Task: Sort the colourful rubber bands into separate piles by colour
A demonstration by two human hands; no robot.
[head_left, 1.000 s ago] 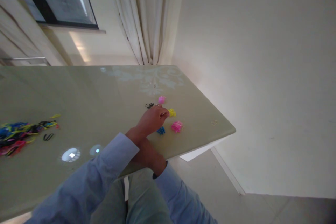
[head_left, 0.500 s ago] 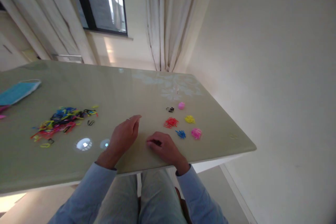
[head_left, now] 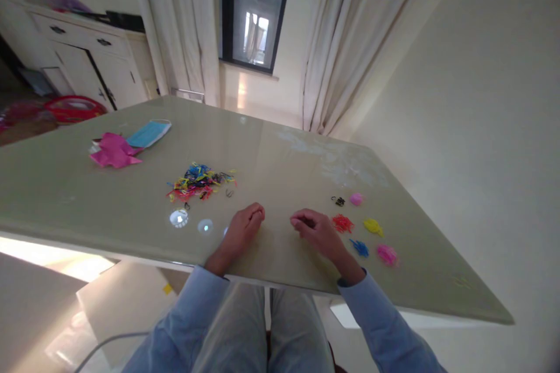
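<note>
My left hand is closed above the table, its fingers curled in; whatever it may hold is hidden. Just right of a mixed pile of small coloured rubber bands, it hangs near one stray black band. With thumb and fingertips together, my right hand rests low over the table, and I cannot make out anything in the pinch. Close beside it lie red bands and blue bands. Farther right are yellow bands, pink bands, black bands and a lighter pink bunch.
A blue face mask and a crumpled pink wrapper lie at the table's far left. Behind stand a white cabinet and curtains. A wall runs along the right side.
The view has swung left, bringing the wrapper and cabinet into sight. My left hand's fingers have curled in from a straighter pose. My right hand remains curled near the sorted bands.
</note>
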